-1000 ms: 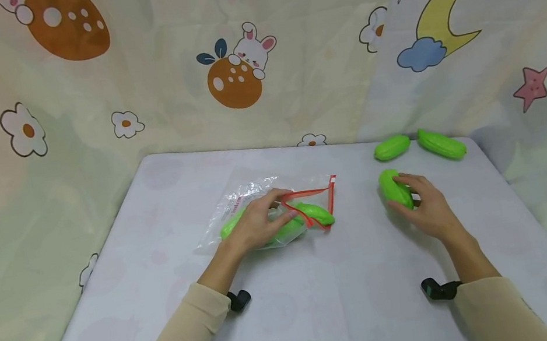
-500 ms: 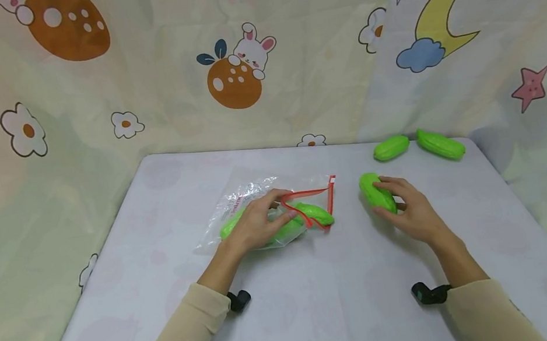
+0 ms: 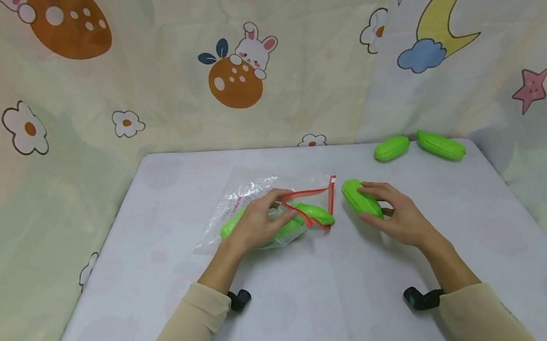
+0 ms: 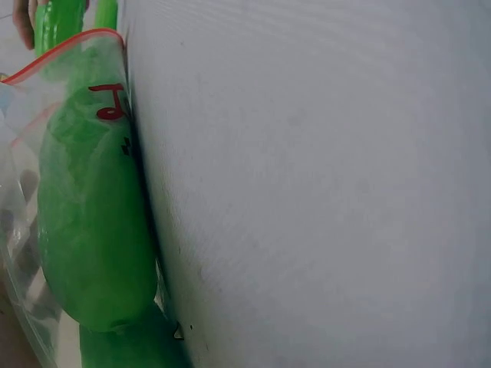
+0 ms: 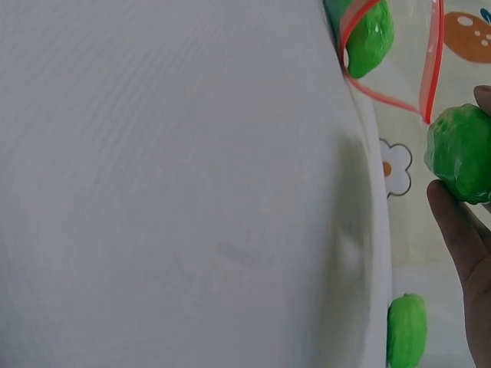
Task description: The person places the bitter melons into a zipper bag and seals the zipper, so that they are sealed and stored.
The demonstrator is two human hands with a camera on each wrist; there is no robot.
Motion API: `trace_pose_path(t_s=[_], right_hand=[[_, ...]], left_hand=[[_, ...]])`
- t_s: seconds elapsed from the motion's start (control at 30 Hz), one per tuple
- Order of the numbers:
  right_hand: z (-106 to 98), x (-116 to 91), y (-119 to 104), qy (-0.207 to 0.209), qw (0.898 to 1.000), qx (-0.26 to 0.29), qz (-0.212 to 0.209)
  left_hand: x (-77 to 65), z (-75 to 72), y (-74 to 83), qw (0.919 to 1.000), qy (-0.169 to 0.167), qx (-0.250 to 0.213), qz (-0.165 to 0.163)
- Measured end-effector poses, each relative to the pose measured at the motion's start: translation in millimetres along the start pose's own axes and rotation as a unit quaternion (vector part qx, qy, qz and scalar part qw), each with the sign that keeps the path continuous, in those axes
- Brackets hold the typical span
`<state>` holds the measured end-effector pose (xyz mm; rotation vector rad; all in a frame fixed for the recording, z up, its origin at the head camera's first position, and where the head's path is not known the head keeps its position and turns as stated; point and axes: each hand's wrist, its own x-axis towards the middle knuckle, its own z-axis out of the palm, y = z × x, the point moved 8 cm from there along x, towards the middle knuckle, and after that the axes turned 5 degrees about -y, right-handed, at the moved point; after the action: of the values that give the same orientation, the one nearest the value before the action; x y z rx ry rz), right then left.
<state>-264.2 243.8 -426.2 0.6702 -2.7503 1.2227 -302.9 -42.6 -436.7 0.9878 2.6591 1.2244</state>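
My right hand (image 3: 401, 216) holds a bright green, ridged cucumber (image 3: 361, 200) between thumb and fingers, just right of the bag's mouth. The right wrist view shows this cucumber (image 5: 462, 153) end-on, raised off the tabletop. A clear zip bag (image 3: 250, 189) with a red seal lies on its side, its mouth gaping to the right. My left hand (image 3: 258, 221) grips the bag near the mouth, thumb and fingers spread along the red rim. Several similar cucumbers are inside; one (image 3: 316, 213) reaches to the opening. In the left wrist view a bagged cucumber (image 4: 96, 215) shows through the plastic.
Two more green cucumbers lie at the table's back right, a shorter one (image 3: 392, 148) and a longer one (image 3: 441, 145). The white table (image 3: 296, 320) ends at a patterned cloth backdrop (image 3: 157, 64). Black wrist cameras sit on the left wrist (image 3: 240, 300) and right wrist (image 3: 422, 298).
My right hand has moved left with the cucumber, from beneath the two at the back to close beside the bag's mouth. My left hand and the bag have stayed in place.
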Motion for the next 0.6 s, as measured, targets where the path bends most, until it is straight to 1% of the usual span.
trace_pose_path(t_s=[0.07, 0.13, 0.3, 0.43, 0.53, 0.6], right_hand=[[3, 1, -3, -0.008, 1.0, 0.001, -0.001], [5, 2, 3, -0.012, 1.0, -0.001, -0.006], [8, 4, 2, -0.016, 1.0, 0.003, -0.013], [13, 4, 2, -0.027, 0.999, 0.017, -0.012], [19, 3, 2, -0.037, 0.999, 0.026, -0.009], [23, 3, 2, -0.036, 0.999, 0.03, -0.011]], left_hand=[[-0.6, 0.7, 0.1, 1.0, 0.0, -0.002, -0.001], [-0.8, 1.1, 0.2, 1.0, -0.002, -0.002, -0.005], [-1.5, 1.7, -0.3, 0.9998, -0.006, -0.001, -0.017], [-1.1, 0.7, 0.9, 0.9999, -0.002, 0.0, -0.01], [-0.5, -0.8, 2.7, 1.0, 0.006, -0.001, 0.001], [-0.1, -1.9, 3.7, 0.9999, 0.013, -0.001, 0.007]])
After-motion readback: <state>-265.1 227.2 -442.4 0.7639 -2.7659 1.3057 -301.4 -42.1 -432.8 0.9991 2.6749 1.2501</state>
